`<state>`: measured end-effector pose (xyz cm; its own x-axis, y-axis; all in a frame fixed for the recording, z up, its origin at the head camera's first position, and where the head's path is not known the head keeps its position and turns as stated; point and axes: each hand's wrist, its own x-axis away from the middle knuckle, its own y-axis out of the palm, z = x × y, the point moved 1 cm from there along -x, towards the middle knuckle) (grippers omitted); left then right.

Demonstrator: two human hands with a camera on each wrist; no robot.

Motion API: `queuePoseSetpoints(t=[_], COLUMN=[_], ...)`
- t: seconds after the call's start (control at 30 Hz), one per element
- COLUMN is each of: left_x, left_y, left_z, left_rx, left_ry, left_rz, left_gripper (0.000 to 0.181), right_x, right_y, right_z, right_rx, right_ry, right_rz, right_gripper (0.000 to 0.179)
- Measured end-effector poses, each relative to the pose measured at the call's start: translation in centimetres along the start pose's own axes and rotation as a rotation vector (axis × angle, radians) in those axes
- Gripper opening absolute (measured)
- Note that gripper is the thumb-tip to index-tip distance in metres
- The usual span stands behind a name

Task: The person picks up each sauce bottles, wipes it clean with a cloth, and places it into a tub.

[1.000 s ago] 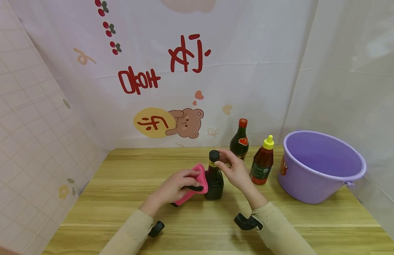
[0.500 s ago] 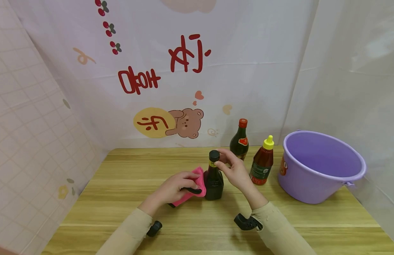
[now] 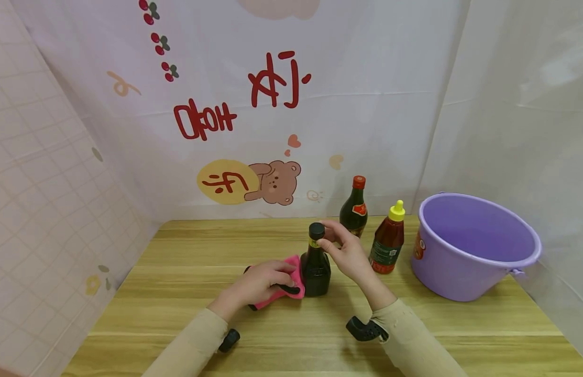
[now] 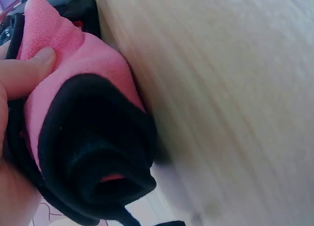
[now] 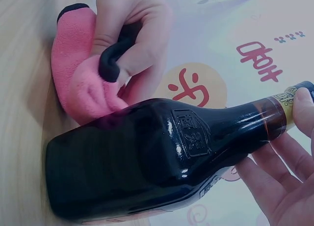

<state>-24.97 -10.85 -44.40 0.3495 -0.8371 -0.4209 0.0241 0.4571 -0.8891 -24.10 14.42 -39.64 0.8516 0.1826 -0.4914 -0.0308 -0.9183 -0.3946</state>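
A dark sauce bottle (image 3: 316,275) with a black cap and a yellow neck band stands upright on the wooden table. My right hand (image 3: 345,248) pinches its neck just below the cap, thumb on the near side. In my left hand (image 3: 265,281) is a folded pink cloth (image 4: 73,49) with black edging, gripped between thumb and fingers. In the right wrist view the cloth (image 5: 86,84) lies against the lower side of the bottle (image 5: 132,157). The black underside of the folded cloth shows in the left wrist view.
Behind my right hand stand a dark bottle with a red cap (image 3: 354,209) and a red sauce bottle with a yellow nozzle (image 3: 387,243). A purple bucket (image 3: 456,272) is at the right. A printed white curtain (image 3: 366,104) rises behind the table (image 3: 187,262).
My left hand has moved down along the bottle's side with the pink cloth, and slightly to the left. The right hand and the bottle have stayed in place.
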Motion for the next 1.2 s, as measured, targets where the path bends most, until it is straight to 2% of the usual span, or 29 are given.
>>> queuePoseSetpoints(t=[0.3,0.57,0.77,0.9,1.0,1.2], left_x=[-0.6,-1.5,-1.3,-0.7,-0.4,0.0], left_y=[0.3,0.3,0.0,-0.7,-1.3,-2.0], left_z=[0.3,0.7,0.1,-0.4,-0.6,-0.8], left_rx=[-0.032,-0.057,-0.025,0.005,0.022,0.013], left_ry=[0.008,-0.087,-0.086,-0.127,-0.144,-0.15], left_rz=[-0.052,-0.182,-0.219,-0.227,-0.207,-0.181], left_gripper=[0.016,0.022,0.023,0.031,0.034,0.033], right_x=[0.1,0.2,0.2,0.3,0.4,0.3], right_y=[0.1,0.1,0.2,0.4,0.6,1.1], right_z=[-0.1,-0.2,-0.5,-0.9,-1.3,-2.0], right_rx=[0.01,-0.003,-0.021,0.083,0.164,0.296], right_ry=[-0.011,-0.031,-0.032,-0.063,-0.1,-0.125], right_rz=[0.007,0.016,-0.001,0.023,0.068,0.135], right_gripper=[0.038,0.039,0.052,0.066,0.073,0.07])
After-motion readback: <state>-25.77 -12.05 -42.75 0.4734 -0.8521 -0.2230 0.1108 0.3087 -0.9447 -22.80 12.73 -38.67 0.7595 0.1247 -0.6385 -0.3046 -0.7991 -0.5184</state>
